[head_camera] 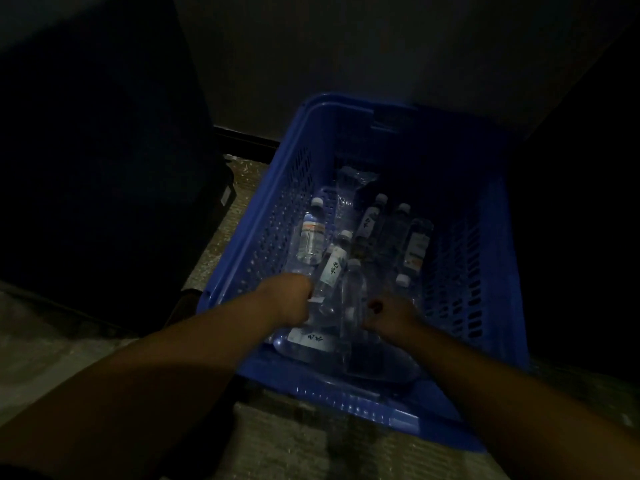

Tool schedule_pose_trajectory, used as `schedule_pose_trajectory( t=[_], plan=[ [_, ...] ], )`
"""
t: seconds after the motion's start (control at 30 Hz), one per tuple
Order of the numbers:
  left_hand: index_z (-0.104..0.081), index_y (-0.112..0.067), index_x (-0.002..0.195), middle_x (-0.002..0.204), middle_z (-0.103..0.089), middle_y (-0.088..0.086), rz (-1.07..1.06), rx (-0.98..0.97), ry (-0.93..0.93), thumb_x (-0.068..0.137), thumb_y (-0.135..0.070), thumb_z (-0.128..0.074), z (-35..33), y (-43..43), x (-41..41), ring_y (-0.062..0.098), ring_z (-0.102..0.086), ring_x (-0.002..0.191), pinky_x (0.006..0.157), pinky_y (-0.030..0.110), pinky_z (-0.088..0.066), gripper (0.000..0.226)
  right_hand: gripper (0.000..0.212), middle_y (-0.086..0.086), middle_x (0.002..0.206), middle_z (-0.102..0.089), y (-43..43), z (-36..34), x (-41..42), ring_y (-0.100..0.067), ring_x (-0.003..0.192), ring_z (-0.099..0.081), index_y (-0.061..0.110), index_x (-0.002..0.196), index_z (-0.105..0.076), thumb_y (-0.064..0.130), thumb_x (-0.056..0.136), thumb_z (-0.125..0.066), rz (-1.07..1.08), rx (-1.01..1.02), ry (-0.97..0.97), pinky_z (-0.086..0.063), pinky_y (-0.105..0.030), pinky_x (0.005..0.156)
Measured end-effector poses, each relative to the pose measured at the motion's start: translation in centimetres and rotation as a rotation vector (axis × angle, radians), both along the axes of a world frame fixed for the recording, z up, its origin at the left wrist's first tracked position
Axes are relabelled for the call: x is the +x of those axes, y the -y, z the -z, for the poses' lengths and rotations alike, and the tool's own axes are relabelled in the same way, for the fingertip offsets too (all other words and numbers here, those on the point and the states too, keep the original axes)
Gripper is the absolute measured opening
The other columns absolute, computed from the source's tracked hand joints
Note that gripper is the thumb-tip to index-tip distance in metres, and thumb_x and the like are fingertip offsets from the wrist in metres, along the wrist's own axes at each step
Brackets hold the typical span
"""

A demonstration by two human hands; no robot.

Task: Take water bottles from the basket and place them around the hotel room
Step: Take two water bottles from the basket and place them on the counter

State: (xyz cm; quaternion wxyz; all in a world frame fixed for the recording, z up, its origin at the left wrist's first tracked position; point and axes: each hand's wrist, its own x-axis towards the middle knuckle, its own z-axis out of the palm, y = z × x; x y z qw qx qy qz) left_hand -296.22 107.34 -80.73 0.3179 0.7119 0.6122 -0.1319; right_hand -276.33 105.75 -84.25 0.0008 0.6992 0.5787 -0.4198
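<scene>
1. Head view, very dim. A blue basket (242, 237) sits on carpet (277, 452) with its far end toward a wall (346, 46). Dark furniture (104, 168) stands just beside its left side.
2. The water bottles (417, 247) lie loose on the basket floor, most with caps toward the far end. A labelled bottle (311, 237) lies along the left wall. A crosswise bottle (308, 341) lies at the near edge, below the wrists. No bottle shows outside the basket, so the step in hand looks like picking.
3. The left hand (294, 299) reaches down near the near left corner, fingers curled over among the bottles. Cannot tell whether it grips one or only touches, because the fingertips are hidden behind the knuckles.
4. The right hand (391, 315) is down by the middle of the near edge, fingers bent, just beside a clear bottle (353, 292). Cannot tell whether it is clamped on it.
5. Both arms are in at once, likely so each hand can take a bottle and save trips.
6. Hard to make out:
   - Label print is too dim to read.
   - The far right corner of the basket is in shadow, so the bottle count is uncertain.
   - Clear plastic blurs one bottle into the next.
   - The forearms are cut off by the bottom edge.
</scene>
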Motion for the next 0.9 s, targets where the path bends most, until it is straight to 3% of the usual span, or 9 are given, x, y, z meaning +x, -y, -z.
schedule_pose_trajectory(
  t=[0.13, 0.2, 0.27, 0.33, 0.4, 0.57, 0.7, 0.8, 0.9],
  plan=[
    [-0.067, -0.007, 0.099, 0.099, -0.067, 0.008, -0.305, 0.07, 0.24, 0.081, -0.013, -0.065, 3.0, -0.7, -0.1, 0.02, -0.062, 0.093, 0.08, 0.027, -0.049, 0.019, 0.035, -0.01, 0.114, -0.06, -0.3, 3.6, -0.7, -0.022, 0.1, -0.057, 0.008, 0.119, -0.054, 0.024, 0.088, -0.06, -0.038, -0.014, 0.018, -0.044, -0.024, 0.079],
    [-0.065, -0.006, 0.076, 0.082, -0.063, 0.011, -0.342, 0.02, 0.236, 0.082, -0.008, -0.062, 4.5, -0.2, -0.3, 0.024, -0.061, 0.086, 0.074, 0.029, -0.05, 0.007, 0.035, -0.009, 0.115, -0.06, 0.1, 4.9, -1.0, -0.019, 0.099, -0.056, 0.008, 0.119, -0.054, 0.023, 0.088, -0.06, -0.046, -0.033, -0.005, -0.043, -0.017, 0.075],
    [-0.056, -0.009, 0.063, 0.072, -0.055, 0.011, -0.314, -0.019, 0.223, 0.081, -0.007, -0.06, 5.3, -0.5, -0.1, 0.025, -0.059, 0.078, 0.066, 0.029, -0.046, 0.018, 0.024, -0.009, 0.121, -0.059, -0.2, 6.0, -1.2, -0.016, 0.101, -0.054, 0.011, 0.111, -0.058, 0.02, 0.088, -0.06, -0.036, -0.033, -0.028, -0.042, -0.009, 0.07],
    [-0.064, -0.009, 0.086, 0.085, -0.059, 0.008, -0.309, 0.038, 0.257, 0.081, -0.013, -0.064, 5.7, -0.9, 0.2, 0.024, -0.061, 0.085, 0.072, 0.029, -0.048, 0.007, 0.008, -0.012, 0.122, -0.06, -1.0, 6.8, -1.4, -0.023, 0.108, -0.057, 0.013, 0.095, -0.061, 0.018, 0.089, -0.057, -0.031, 0.001, -0.001, -0.043, -0.019, 0.084],
    [-0.064, -0.008, 0.104, 0.099, -0.062, 0.005, -0.312, 0.088, 0.245, 0.08, -0.02, -0.067, 5.8, -1.3, 0.2, 0.025, -0.061, 0.094, 0.081, 0.03, -0.05, 0.027, 0.018, -0.011, 0.118, -0.062, -1.7, 7.3, -1.7, -0.025, 0.108, -0.058, 0.009, 0.101, -0.064, 0.021, 0.088, -0.059, -0.031, 0.019, -0.002, -0.046, -0.024, 0.086],
    [-0.056, -0.01, 0.114, 0.113, -0.06, 0.012, -0.143, -0.005, -0.051, 0.084, -0.024, -0.06, 6.4, -1.3, -0.7, 0.029, -0.06, 0.098, 0.084, 0.038, -0.053, 0.033, 0.019, -0.005, 0.094, -0.056, -1.6, 7.9, -2.4, -0.015, 0.088, -0.051, 0.001, 0.097, -0.063, 0.018, 0.088, -0.062, -0.088, 0.04, -0.049, -0.035, -0.006, 0.054],
    [-0.05, -0.012, 0.114, 0.114, -0.058, 0.012, -0.096, -0.003, -0.103, 0.083, -0.02, -0.06, 6.2, -1.4, -0.8, 0.029, -0.058, 0.1, 0.083, 0.038, -0.051, 0.033, 0.015, -0.012, 0.099, -0.063, -2.6, 6.9, -2.6, -0.028, 0.097, -0.06, 0.005, 0.1, -0.062, 0.014, 0.09, -0.056, -0.101, 0.057, 0.022, -0.047, -0.029, 0.079],
    [-0.052, -0.012, 0.115, 0.114, -0.058, 0.012, -0.1, -0.025, -0.113, 0.083, -0.017, -0.06, 6.3, -1.4, -0.5, 0.028, -0.058, 0.099, 0.085, 0.038, -0.053, 0.034, 0.041, -0.013, 0.119, -0.06, -2.0, 6.8, -2.9, -0.028, 0.109, -0.057, 0.007, 0.124, -0.052, 0.023, 0.087, -0.062, -0.216, -0.022, 0.02, -0.047, -0.033, 0.093],
    [-0.053, -0.012, 0.116, 0.116, -0.058, 0.011, -0.085, -0.054, -0.143, 0.084, -0.018, -0.059, 6.4, -1.4, -0.5, 0.027, -0.058, 0.099, 0.081, 0.033, -0.051, 0.033, 0.04, -0.014, 0.122, -0.059, -1.1, 7.7, -3.5, -0.028, 0.11, -0.057, 0.006, 0.12, -0.057, 0.027, 0.087, -0.062, -0.24, -0.097, 0.073, -0.048, -0.036, 0.096]
  ],
)
